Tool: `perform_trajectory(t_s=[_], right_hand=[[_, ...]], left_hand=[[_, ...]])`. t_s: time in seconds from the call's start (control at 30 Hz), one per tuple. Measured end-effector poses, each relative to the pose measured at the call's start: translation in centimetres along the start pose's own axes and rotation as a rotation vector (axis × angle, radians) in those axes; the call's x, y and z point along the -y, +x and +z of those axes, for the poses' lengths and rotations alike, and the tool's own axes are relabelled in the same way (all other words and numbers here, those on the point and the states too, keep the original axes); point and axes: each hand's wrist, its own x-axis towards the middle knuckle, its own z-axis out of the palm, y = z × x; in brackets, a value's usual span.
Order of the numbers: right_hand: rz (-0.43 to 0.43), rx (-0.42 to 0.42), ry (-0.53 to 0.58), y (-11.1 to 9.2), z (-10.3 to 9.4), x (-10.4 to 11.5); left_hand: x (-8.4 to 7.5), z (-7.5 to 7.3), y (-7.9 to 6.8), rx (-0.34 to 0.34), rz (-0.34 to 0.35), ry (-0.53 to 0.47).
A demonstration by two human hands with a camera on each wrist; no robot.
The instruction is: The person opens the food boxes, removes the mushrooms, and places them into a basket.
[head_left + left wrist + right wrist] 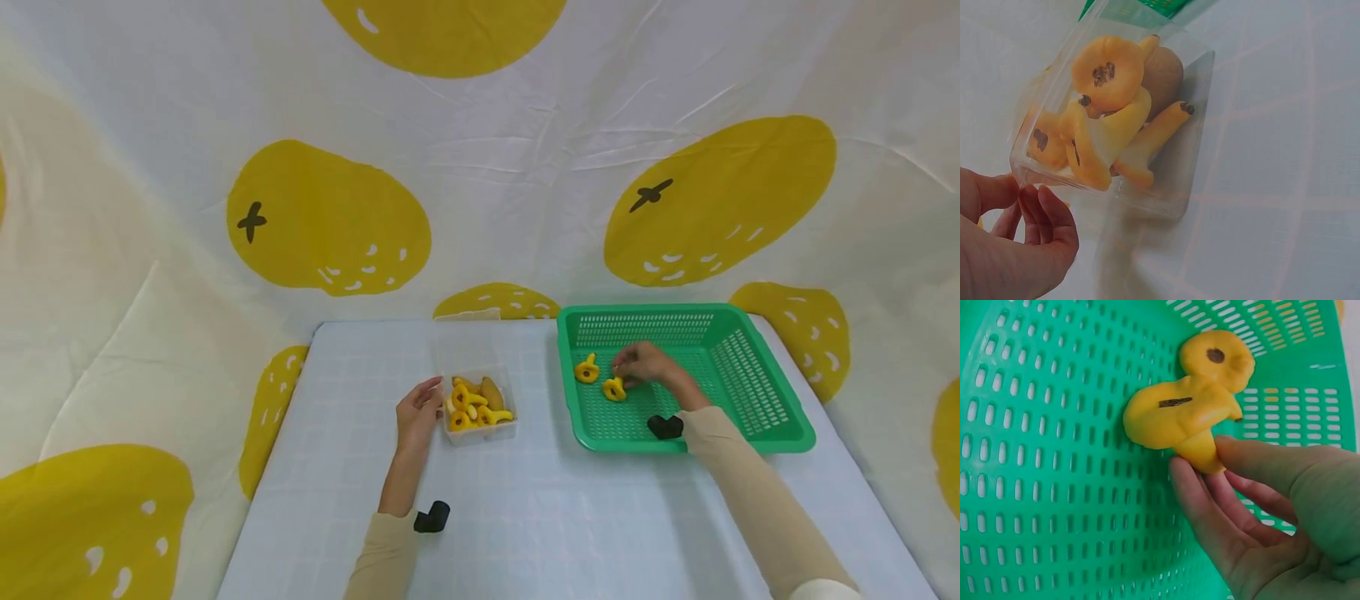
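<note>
My right hand (641, 365) is inside the green basket (765, 375), pinching a yellow mushroom (1175, 412) by its stem between thumb and fingers. The cap has a dark mark on top. A second yellow mushroom (1217, 359) lies beside it in the basket, at the left end in the head view. My left hand (417, 412) pinches the near corner of a clear plastic box (1166, 209) with thumb and fingertips. Several yellow mushrooms (1107, 72) lie piled in that box, with a brownish rounded piece (1165, 78) among them.
The clear lid (468, 337) stands behind the box. A pale checked cloth (525, 517) covers the table. Behind the table hangs a white curtain (517, 200) with large yellow fruit prints. Black devices (432, 517) are strapped at both wrists.
</note>
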Motion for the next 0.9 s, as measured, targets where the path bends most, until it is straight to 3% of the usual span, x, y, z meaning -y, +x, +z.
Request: perform_trajectory(t_s=[0.2, 0.47, 0.7, 0.9], right_hand=[[0.036, -0.03, -0.087, 0.5, 0.3, -0.5], [0.01, -0.058, -0.174, 0.2, 0.4, 0.0], [-0.125, -0.066, -0.228, -0.8, 0.0, 1.1], [-0.181, -0.072, -0.214, -2.0, -0.1, 2.8]], left_hand=[[0.1, -0.1, 0.0, 0.024, 0.042, -0.05], [0.2, 0.0, 0.1, 0.027, 0.033, -0.042], [0.2, 0.1, 0.0, 0.001, 0.03, 0.0], [0.4, 0.1, 0.2, 0.003, 0.029, -0.013]])
